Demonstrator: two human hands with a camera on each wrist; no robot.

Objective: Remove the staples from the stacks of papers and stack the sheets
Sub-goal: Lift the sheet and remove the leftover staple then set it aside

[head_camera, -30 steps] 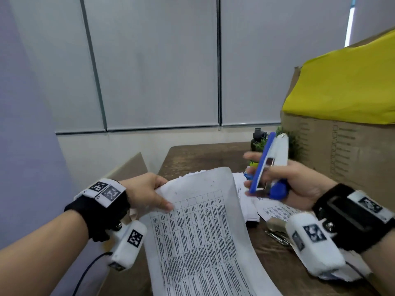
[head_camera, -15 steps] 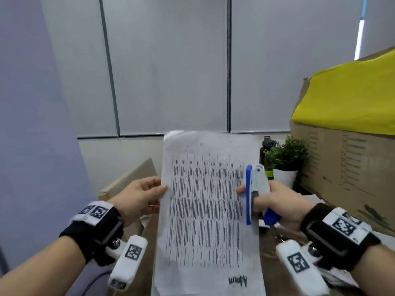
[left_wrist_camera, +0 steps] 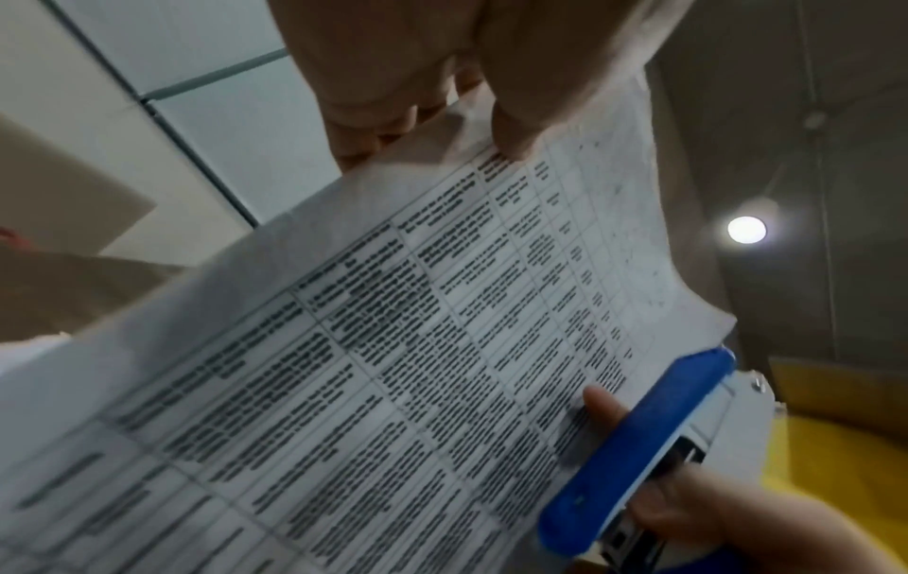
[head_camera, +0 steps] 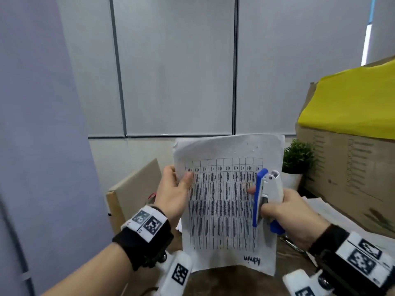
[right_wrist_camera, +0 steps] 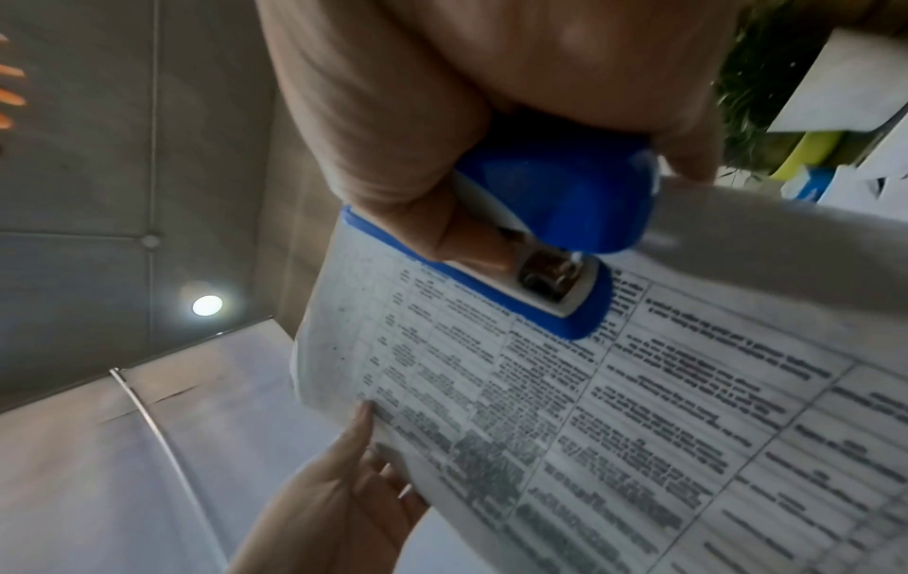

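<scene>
Head view has a white printed sheet with a table of text (head_camera: 224, 206) held upright in the air above the brown wooden table (head_camera: 230, 278), upside down with a handwritten word at the bottom. The left hand (head_camera: 173, 193) pinches its left edge, thumb on the front, fingers behind. The right hand (head_camera: 292, 216) is wrapped around a blue and white stapler (head_camera: 266, 197), which sits against the sheet's right edge, one fingertip poking onto the print. Off to the right are a small green potted plant (head_camera: 298, 161), a cardboard box with a yellow cover (head_camera: 350, 159), and more white papers (head_camera: 333, 212) lying flat on the table.
</scene>
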